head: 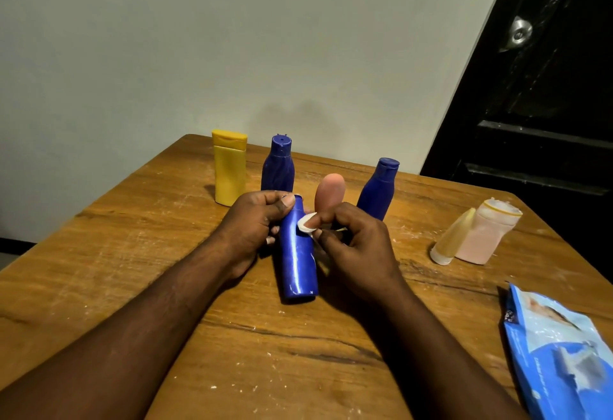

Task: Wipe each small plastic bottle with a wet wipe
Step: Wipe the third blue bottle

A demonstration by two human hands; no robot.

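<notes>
My left hand (pixel 255 224) grips the upper part of a blue plastic bottle (pixel 298 263), which is tilted with its base toward me. My right hand (pixel 355 247) pinches a small folded white wet wipe (pixel 306 223) against the bottle's side. Standing behind are a yellow bottle (pixel 229 171), a dark blue bottle (pixel 278 167), a pink rounded bottle (pixel 330 192) partly hidden by my right hand, and another blue bottle (pixel 379 189). At the right lie a pale pink bottle (pixel 482 237) and a cream tube (pixel 452 242) on their sides.
A blue wet wipe pack (pixel 560 356) lies at the wooden table's (pixel 132 253) front right corner. A grey wall stands behind the table. A dark door (pixel 537 104) is at the right.
</notes>
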